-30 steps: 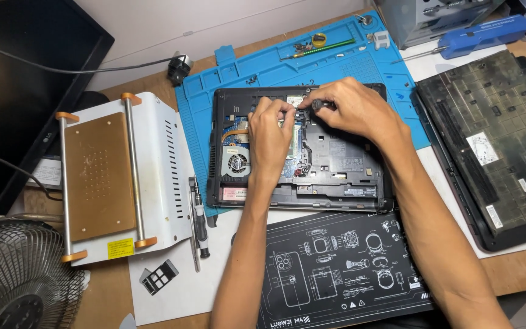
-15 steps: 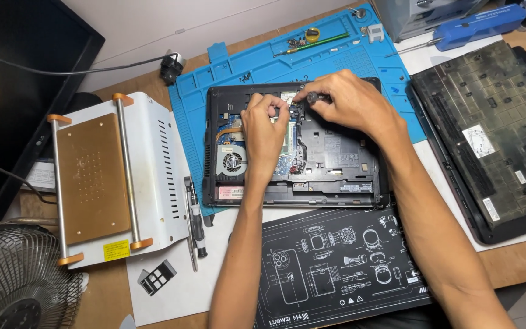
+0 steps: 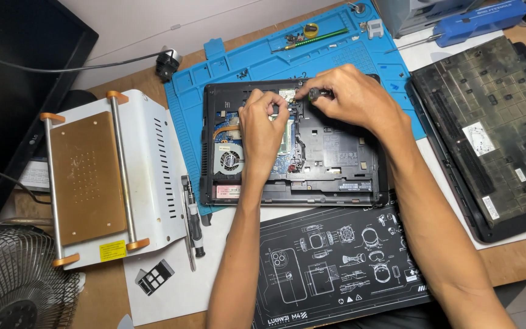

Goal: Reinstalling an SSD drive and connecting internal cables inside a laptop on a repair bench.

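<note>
We see an opened laptop (image 3: pixel 312 152) lying bottom-up in the middle of the frame on a blue work mat (image 3: pixel 263 61), its cover off so that the round fan (image 3: pixel 229 161) and copper pipe at its left side show. The left hand (image 3: pixel 263 131) rests on the laptop's upper middle, fingers curled down onto the board; whether they pinch anything we cannot tell. The right hand (image 3: pixel 351 97) sits just beside it, toward the upper right of the laptop, its fingers closed around the dark handle of a small screwdriver (image 3: pixel 315 93) whose tip points left toward the left hand's fingertips. The two hands are nearly touching above the top edge of the laptop. Below the laptop, at lower centre, lies a black mat with white line drawings (image 3: pixel 342 268), and both forearms cross it. At the left of the frame stands a white metal machine with a brass-coloured plate and orange-tipped rails (image 3: pixel 98 176); just beside its right edge lie a dark pen-like tool (image 3: pixel 195 219) and thin tweezers. A wire fan (image 3: pixel 13 280) fills the lower left corner, and a dark screen (image 3: pixel 19 67) the upper left. At the right, well apart from the hands, another dark laptop shell (image 3: pixel 488 122) lies on the table (image 3: pixel 518 256). A blue-handled tool (image 3: pixel 476 21) lies at the upper right.
</note>
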